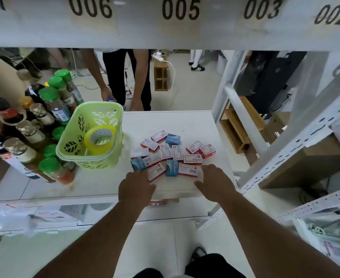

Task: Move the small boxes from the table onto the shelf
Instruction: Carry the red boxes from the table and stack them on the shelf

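Head view: green basket point(80, 141) holds tape roll point(99, 138).

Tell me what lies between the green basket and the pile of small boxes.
Nothing: in the head view, only bare white table top separates the green basket from the pile of small boxes.

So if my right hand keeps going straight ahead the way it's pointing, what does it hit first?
Most likely the red and white box at the near edge of the pile; the right hand points at it, fingertips about touching it. Height above the surface is hard to judge.
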`<state>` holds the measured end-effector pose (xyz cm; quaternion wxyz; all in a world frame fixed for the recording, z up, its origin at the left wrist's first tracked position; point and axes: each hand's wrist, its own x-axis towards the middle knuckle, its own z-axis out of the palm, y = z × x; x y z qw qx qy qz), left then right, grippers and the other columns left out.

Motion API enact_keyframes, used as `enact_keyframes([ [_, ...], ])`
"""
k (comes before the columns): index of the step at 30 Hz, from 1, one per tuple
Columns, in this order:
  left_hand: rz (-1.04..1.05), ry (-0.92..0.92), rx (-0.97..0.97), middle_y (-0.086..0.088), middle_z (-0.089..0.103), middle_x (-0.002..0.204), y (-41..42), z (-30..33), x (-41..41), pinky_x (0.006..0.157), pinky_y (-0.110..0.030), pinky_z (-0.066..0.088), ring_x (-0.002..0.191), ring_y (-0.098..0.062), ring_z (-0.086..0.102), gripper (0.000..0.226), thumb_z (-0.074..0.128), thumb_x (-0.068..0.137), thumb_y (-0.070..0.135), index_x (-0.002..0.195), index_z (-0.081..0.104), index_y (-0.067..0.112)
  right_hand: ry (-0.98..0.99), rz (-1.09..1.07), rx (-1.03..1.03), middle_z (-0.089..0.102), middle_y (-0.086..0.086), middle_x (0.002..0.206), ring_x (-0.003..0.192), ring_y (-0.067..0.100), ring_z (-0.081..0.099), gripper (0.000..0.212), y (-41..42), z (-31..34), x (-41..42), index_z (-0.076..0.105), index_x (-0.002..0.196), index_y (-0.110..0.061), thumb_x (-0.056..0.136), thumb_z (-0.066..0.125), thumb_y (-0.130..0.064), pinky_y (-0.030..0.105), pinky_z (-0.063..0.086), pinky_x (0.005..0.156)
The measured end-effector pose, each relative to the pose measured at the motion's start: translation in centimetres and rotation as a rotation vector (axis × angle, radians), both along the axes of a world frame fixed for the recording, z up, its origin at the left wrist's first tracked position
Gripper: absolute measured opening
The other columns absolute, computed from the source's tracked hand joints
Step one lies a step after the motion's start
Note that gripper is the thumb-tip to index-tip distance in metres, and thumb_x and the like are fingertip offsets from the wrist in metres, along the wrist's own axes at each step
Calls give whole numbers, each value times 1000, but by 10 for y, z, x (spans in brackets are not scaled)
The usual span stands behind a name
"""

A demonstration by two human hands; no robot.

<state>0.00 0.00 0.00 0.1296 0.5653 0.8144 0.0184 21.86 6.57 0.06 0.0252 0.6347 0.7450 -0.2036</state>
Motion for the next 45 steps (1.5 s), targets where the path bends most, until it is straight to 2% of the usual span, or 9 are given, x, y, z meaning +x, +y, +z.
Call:
enact_keyframes([
  [5,75,-66,87,-1,64,117,9,-8,4,85,-35,55,107,-21,63,48,63,85,50,123,57,22,6,29,3,61,-2,124,111,19,58,50,18,-9,1,54,130,-25,86,66,-47,38,52,99],
  [11,140,-262,126,-3,59,122,14,-16,1,88,-37,58,112,-22,61,51,71,81,43,127,59,24,99,41,-9,67,-6,120,104,17,65,47,33,-21,0,61,124,-29,80,67,-42,38,57,93],
  [17,198,-439,168,-8,57,123,11,-15,1,95,-37,54,116,-23,58,43,71,85,30,127,63,20,167,114,-3,64,-5,128,111,18,64,45,32,-10,-1,60,130,-32,86,69,-35,36,55,97],
  [24,186,-388,123,-8,50,119,-7,8,-9,91,-36,56,113,-23,57,44,70,87,24,127,54,14,200,84,-20,65,-3,126,112,16,63,53,23,17,12,63,130,-27,80,77,-40,33,55,96],
  [31,-35,-362,206,-9,53,120,-14,46,-21,99,-30,44,112,-24,54,47,73,85,20,127,57,9,246,52,57,63,-5,123,105,11,61,49,-14,61,23,64,131,-24,85,75,-37,22,52,87],
  [35,-240,-365,203,-9,56,114,-18,68,-23,87,-15,33,96,-13,49,46,71,86,20,128,58,8,205,-32,143,51,-11,100,88,7,53,46,-55,82,37,67,124,-23,83,74,-45,17,40,72],
  [38,-397,-372,184,-9,55,118,-26,85,-17,86,-15,34,94,-11,48,48,70,88,22,133,56,11,146,-74,178,53,-8,101,88,9,54,50,-95,100,49,66,127,-22,84,72,-46,19,41,70],
  [42,-583,-372,198,-7,58,117,-38,108,9,84,-19,38,93,-12,50,45,68,90,23,132,57,14,121,-189,216,61,-5,116,95,11,59,50,-150,126,69,62,131,-25,85,72,-45,25,55,84],
  [45,-670,-391,168,-2,57,126,-47,125,37,92,-25,46,107,-17,58,47,67,91,25,135,55,19,93,-247,269,63,-4,112,93,12,60,46,-188,145,90,65,128,-26,87,70,-46,30,56,80],
])
